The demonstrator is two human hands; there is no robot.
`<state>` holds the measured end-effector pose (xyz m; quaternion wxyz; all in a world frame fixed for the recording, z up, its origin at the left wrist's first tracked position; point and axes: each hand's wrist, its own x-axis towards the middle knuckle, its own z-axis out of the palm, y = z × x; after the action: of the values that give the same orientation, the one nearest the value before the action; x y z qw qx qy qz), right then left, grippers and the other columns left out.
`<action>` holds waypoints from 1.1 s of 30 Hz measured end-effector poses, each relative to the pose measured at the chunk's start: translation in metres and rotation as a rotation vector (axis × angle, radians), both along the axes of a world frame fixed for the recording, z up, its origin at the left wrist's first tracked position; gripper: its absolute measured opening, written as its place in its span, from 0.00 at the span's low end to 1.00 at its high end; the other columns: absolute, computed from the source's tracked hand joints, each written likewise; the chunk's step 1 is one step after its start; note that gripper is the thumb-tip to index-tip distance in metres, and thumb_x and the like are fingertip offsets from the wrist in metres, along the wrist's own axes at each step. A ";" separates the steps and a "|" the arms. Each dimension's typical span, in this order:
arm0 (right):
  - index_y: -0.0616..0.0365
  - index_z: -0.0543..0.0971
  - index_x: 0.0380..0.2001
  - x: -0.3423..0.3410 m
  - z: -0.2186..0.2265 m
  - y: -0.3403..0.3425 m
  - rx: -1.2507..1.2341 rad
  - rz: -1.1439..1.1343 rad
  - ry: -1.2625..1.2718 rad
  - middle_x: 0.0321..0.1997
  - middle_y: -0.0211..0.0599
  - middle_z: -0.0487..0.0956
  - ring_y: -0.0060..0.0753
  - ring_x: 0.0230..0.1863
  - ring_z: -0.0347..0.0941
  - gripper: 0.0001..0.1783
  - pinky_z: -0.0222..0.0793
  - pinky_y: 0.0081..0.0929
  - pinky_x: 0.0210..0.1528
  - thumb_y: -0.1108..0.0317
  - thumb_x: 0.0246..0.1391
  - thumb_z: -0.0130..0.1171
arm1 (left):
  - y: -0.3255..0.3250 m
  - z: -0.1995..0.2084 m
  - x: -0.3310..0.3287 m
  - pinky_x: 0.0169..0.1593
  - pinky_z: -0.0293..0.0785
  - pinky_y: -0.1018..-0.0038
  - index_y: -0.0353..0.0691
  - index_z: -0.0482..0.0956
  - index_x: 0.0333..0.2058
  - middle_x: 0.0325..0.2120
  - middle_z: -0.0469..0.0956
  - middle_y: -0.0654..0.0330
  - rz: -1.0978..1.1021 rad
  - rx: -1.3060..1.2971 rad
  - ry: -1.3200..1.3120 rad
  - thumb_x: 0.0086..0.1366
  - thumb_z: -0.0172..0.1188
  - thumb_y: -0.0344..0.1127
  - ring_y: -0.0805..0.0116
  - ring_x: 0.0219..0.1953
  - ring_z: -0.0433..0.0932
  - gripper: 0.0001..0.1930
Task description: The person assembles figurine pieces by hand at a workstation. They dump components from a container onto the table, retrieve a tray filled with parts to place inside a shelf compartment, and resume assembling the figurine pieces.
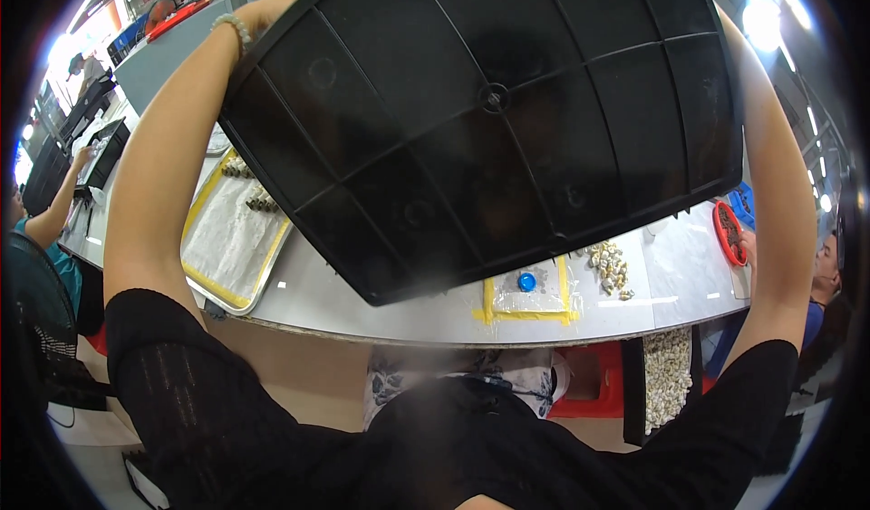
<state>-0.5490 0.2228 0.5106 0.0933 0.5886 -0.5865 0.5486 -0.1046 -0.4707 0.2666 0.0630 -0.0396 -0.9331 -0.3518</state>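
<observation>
A large black plastic tray (435, 129) is raised and tilted in front of me, its ribbed face toward me. My left hand (272, 9), a beaded bracelet at its wrist, grips the tray's upper left edge; its fingers are out of sight behind it. My right forearm (775, 148) runs up to the tray's right edge, and the hand there is covered by the tray. Both arms are lifted wide, with the tray held up between them. Below it on the table, a small blue round cap (527, 282) lies on a clear sheet edged with yellow tape (535, 315).
At left lies a metal tray (240, 303) with a white sheet and small dark pieces. Small pale-yellow pieces (609, 268) are heaped at right, near a red bowl (728, 234) by a co-worker (825, 265). A black bin (634, 392) of pale pieces stands below. Another person (45, 225) works at left.
</observation>
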 end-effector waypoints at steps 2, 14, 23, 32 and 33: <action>0.61 0.77 0.23 0.054 -0.119 -0.089 -0.028 0.081 -0.106 0.15 0.34 0.73 0.30 0.16 0.69 0.28 0.68 0.24 0.24 0.48 0.60 0.42 | 0.023 0.028 0.033 0.43 0.72 0.77 0.32 0.73 0.48 0.41 0.77 0.60 0.090 0.049 -0.208 0.62 0.55 0.34 0.74 0.40 0.74 0.17; 0.61 0.77 0.23 0.081 -0.090 -0.058 -0.084 -0.038 -0.078 0.15 0.34 0.73 0.30 0.15 0.69 0.29 0.69 0.24 0.24 0.47 0.60 0.42 | 0.146 0.050 0.072 0.45 0.70 0.77 0.33 0.70 0.52 0.44 0.75 0.60 0.218 0.079 -0.112 0.64 0.51 0.36 0.73 0.42 0.72 0.19; 0.62 0.77 0.23 -0.006 0.008 -0.003 -0.165 -0.045 -0.006 0.14 0.34 0.73 0.30 0.15 0.69 0.29 0.69 0.23 0.24 0.46 0.60 0.42 | 0.039 0.097 0.155 0.49 0.66 0.77 0.34 0.67 0.53 0.47 0.72 0.60 0.435 0.021 0.147 0.65 0.50 0.38 0.72 0.46 0.70 0.20; 0.62 0.77 0.23 0.309 -0.085 -0.112 -0.321 0.052 0.009 0.13 0.34 0.73 0.30 0.14 0.69 0.30 0.70 0.23 0.23 0.45 0.60 0.42 | 0.162 0.121 0.291 0.53 0.63 0.77 0.35 0.65 0.55 0.49 0.70 0.60 0.737 -0.131 0.399 0.66 0.48 0.40 0.72 0.50 0.67 0.22; 0.62 0.77 0.23 0.323 -0.074 -0.129 -0.336 0.048 0.019 0.13 0.34 0.73 0.29 0.14 0.69 0.30 0.70 0.23 0.23 0.45 0.60 0.42 | 0.179 0.122 0.296 0.54 0.62 0.77 0.35 0.65 0.55 0.50 0.70 0.60 0.755 -0.141 0.434 0.66 0.48 0.41 0.72 0.51 0.67 0.22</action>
<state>-0.2264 0.0934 0.4363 0.1827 0.5837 -0.4715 0.6353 0.1918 -0.2922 0.3882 0.3787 0.2268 -0.8691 -0.2232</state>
